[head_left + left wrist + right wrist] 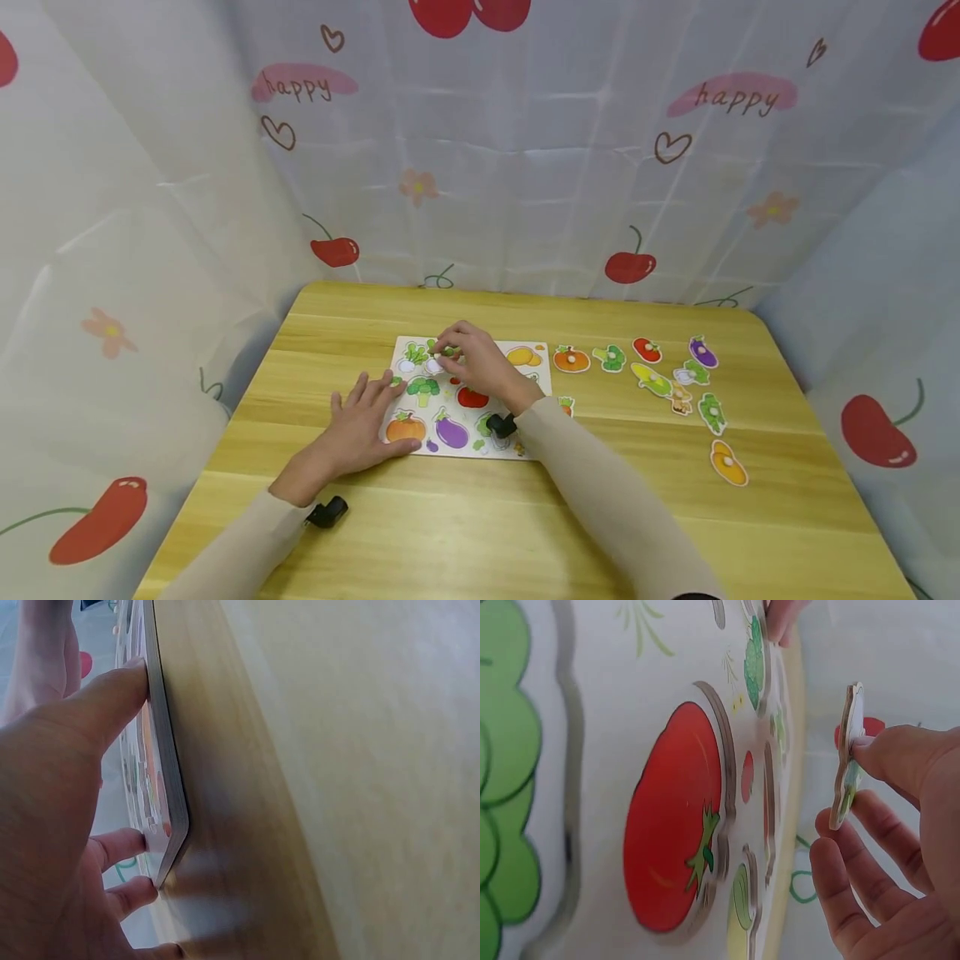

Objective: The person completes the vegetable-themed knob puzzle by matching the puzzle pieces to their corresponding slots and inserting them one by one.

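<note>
Puzzle piece (pixel 847 761) pinched above board (pixel 536 350); loose pieces (pixel 678 375) lie right.

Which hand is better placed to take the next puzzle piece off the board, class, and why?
Probably the right hand: its fingers already pinch a puzzle piece just above the board. The left hand lies flat, steadying the board's near-left corner.
</note>
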Demonstrator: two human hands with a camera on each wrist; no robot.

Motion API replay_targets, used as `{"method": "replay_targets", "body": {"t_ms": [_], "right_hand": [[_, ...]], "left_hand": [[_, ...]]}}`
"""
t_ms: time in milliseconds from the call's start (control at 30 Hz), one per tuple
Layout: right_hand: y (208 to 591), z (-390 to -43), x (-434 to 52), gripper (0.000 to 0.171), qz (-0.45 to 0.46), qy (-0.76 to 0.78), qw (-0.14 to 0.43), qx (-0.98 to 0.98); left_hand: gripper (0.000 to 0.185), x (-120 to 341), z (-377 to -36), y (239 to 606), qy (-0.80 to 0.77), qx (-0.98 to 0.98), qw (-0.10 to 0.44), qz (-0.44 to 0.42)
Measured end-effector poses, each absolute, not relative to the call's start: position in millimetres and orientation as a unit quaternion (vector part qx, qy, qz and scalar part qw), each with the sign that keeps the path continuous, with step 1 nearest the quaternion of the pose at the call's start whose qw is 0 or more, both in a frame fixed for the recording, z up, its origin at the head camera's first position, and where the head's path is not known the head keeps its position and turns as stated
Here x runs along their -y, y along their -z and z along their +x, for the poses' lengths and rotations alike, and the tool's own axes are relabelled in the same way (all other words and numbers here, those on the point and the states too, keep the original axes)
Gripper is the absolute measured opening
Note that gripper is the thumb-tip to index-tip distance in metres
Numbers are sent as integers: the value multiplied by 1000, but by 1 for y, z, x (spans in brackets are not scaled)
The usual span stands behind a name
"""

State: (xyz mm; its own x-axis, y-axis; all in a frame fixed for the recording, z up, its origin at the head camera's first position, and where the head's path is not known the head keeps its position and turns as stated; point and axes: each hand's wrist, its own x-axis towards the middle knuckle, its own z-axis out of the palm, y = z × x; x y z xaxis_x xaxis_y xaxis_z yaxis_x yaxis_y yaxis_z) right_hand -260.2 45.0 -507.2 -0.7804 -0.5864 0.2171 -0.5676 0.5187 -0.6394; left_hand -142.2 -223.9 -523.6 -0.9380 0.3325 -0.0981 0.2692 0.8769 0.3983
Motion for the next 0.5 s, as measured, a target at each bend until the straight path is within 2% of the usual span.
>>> {"method": "replay_targets", "body": {"t_ms": [500], "right_hand": [[516,-271,-12,18,-327,350,35,-877]], "left_hand": [[107,226,-141,524,-193,-965,79,161]]}}
